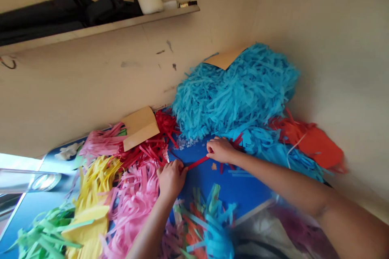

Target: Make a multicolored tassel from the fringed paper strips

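- Nearest, below the thin red paper strip, lies a loose tangle of blue and orange paper strips.
- Left of the strip spread pink paper strips, yellow paper strips and green paper strips.
- The strip is stretched just above the flat blue surface. The left hand has its grip pinched on one end, and the right hand has its grip pinched on the other.
- Just beyond lie a red paper strip pile and a folded brown card.
- Farther back, a big heap of light-blue shredded paper crowds the wall.
- Farthest, the wall shelf carries black bundles.
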Action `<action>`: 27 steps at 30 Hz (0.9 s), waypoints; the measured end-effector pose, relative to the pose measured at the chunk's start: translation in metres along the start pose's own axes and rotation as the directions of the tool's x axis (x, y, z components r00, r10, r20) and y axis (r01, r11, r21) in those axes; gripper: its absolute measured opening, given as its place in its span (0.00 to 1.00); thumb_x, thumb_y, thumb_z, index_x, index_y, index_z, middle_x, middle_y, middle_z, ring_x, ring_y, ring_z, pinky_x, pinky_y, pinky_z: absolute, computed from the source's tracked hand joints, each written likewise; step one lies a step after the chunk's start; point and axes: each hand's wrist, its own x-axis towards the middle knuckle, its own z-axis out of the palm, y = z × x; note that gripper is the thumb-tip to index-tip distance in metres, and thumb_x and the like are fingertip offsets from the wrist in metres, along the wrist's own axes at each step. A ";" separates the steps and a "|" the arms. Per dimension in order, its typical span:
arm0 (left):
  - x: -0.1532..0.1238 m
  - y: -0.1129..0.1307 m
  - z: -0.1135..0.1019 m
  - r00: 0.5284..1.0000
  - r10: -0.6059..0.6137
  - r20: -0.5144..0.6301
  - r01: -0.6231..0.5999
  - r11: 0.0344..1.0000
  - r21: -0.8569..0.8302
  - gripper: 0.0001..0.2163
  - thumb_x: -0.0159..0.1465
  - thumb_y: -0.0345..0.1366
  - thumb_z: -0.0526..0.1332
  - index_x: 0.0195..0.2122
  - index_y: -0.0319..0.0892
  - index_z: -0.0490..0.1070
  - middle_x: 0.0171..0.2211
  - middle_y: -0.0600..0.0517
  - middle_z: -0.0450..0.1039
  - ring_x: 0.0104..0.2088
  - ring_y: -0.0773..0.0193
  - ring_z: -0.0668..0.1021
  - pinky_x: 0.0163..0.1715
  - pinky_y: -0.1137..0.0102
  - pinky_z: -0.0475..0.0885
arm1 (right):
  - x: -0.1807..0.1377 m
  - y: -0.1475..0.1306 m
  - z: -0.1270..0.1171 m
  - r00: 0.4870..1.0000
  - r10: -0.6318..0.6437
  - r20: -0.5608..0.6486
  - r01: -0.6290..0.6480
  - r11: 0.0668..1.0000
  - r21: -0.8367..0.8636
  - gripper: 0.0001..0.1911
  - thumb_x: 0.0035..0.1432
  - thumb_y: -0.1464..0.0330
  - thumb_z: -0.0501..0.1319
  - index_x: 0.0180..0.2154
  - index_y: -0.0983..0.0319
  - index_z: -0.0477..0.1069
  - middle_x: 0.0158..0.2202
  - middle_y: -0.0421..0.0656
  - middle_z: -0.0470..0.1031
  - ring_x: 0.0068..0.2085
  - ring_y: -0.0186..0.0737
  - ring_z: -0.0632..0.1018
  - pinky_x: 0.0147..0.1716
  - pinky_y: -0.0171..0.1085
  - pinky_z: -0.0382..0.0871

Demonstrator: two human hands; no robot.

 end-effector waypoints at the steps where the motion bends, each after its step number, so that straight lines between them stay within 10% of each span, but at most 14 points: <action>1: 0.000 0.002 -0.003 0.999 0.046 -0.003 -0.046 0.999 0.012 0.07 0.65 0.37 0.59 0.35 0.47 0.77 0.35 0.49 0.78 0.40 0.53 0.76 0.45 0.56 0.62 | -0.001 -0.002 -0.002 0.999 -0.040 -0.005 0.040 0.999 -0.019 0.03 0.56 0.68 0.66 0.31 0.60 0.76 0.37 0.43 0.78 0.43 0.44 0.71 0.41 0.41 0.55; 9: 0.000 0.014 -0.008 0.944 0.328 -0.011 -0.326 0.941 0.087 0.11 0.65 0.29 0.56 0.38 0.48 0.78 0.35 0.48 0.78 0.41 0.53 0.74 0.46 0.54 0.62 | -0.002 -0.013 0.003 0.801 -0.597 0.031 0.572 0.750 -0.332 0.09 0.62 0.70 0.59 0.31 0.62 0.76 0.35 0.46 0.77 0.44 0.46 0.67 0.47 0.49 0.53; 21: 0.007 0.013 -0.001 0.922 0.369 -0.112 -0.360 0.928 0.098 0.11 0.66 0.32 0.55 0.33 0.45 0.78 0.31 0.48 0.78 0.37 0.55 0.76 0.46 0.53 0.64 | 0.012 -0.031 -0.007 0.724 -0.676 0.137 0.663 0.627 -0.410 0.05 0.57 0.74 0.62 0.30 0.63 0.76 0.35 0.47 0.77 0.42 0.45 0.69 0.52 0.49 0.53; 27: 0.006 0.015 0.000 0.926 0.345 -0.152 -0.334 0.938 0.092 0.08 0.65 0.32 0.57 0.34 0.44 0.77 0.31 0.49 0.78 0.37 0.55 0.76 0.45 0.54 0.64 | 0.019 -0.031 -0.002 0.781 -0.613 0.118 0.602 0.688 -0.405 0.06 0.57 0.69 0.62 0.32 0.64 0.76 0.33 0.47 0.77 0.42 0.46 0.70 0.47 0.48 0.56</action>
